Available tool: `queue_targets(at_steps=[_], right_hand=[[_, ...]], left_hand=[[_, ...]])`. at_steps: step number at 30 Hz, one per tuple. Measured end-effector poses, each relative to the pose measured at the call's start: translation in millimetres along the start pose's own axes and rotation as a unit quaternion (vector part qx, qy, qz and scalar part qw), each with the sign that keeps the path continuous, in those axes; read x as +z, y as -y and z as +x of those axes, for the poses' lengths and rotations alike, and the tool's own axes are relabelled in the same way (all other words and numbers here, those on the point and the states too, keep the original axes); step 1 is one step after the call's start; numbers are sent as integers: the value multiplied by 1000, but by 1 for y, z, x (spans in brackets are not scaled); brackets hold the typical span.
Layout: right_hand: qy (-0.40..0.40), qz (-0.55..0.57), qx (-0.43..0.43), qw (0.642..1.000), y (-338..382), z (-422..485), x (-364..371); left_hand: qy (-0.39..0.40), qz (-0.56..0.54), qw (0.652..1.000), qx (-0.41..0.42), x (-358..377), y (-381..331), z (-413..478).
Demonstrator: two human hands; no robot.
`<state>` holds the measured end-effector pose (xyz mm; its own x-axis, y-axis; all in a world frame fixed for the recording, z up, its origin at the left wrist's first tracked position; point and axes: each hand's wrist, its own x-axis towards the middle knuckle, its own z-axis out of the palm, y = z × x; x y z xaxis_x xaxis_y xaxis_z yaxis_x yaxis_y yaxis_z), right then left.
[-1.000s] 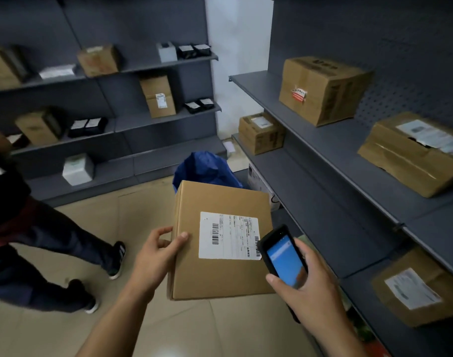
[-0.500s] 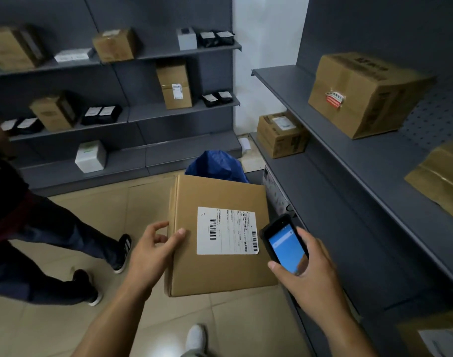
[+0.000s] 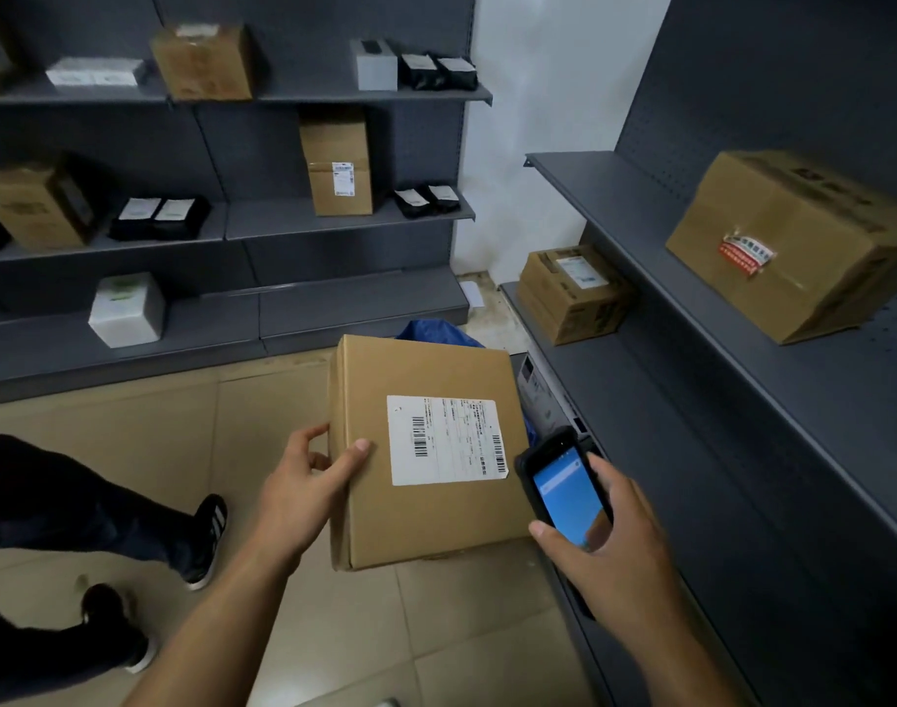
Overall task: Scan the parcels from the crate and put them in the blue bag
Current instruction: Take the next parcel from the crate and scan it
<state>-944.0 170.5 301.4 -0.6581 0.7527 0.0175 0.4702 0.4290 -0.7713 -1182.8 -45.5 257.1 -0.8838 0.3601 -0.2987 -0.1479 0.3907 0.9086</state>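
A flat brown cardboard parcel [image 3: 426, 451] with a white barcode label [image 3: 446, 440] on top is held level in front of me. My left hand [image 3: 303, 487] grips its left edge, thumb on top. My right hand [image 3: 609, 543] holds a black handheld scanner [image 3: 563, 484] with a lit blue screen, just beyond the parcel's right edge. The blue bag [image 3: 439, 333] sits on the floor behind the parcel, mostly hidden by it. The crate is not in view.
Grey shelving [image 3: 655, 400] runs along my right with brown boxes [image 3: 571, 293] [image 3: 788, 242]. More grey shelves [image 3: 344, 216] at the back hold boxes and black pouches. Another person's legs and shoes [image 3: 202, 538] stand on the tiled floor at left.
My view has turned left and moved closer to the back shelves. The parcel and scanner keep the same pose in my hands. The other person's legs shifted slightly.
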Motion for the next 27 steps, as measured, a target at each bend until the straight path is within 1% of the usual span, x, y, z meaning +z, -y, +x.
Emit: queue_targets(at_steps=[4, 8, 14, 18, 22, 27], right_hand=[[19, -4, 7, 1000, 9, 26, 13], [17, -5, 8, 1000, 5, 69, 20], [33, 24, -2, 999, -12, 154, 24], [34, 55, 0, 998, -33, 218, 21], [31, 52, 4, 998, -60, 271, 19], [24, 27, 6, 999, -77, 313, 28]], left_hand=[[8, -1, 1000, -16, 3, -3, 31], [10, 1, 1000, -27, 18, -11, 67], [-33, 44, 998, -42, 47, -30, 119], [-82, 119, 988, -50, 54, -40, 154], [-121, 191, 972, -59, 54, -38, 190], [-111, 228, 964, -82, 64, -21, 226]])
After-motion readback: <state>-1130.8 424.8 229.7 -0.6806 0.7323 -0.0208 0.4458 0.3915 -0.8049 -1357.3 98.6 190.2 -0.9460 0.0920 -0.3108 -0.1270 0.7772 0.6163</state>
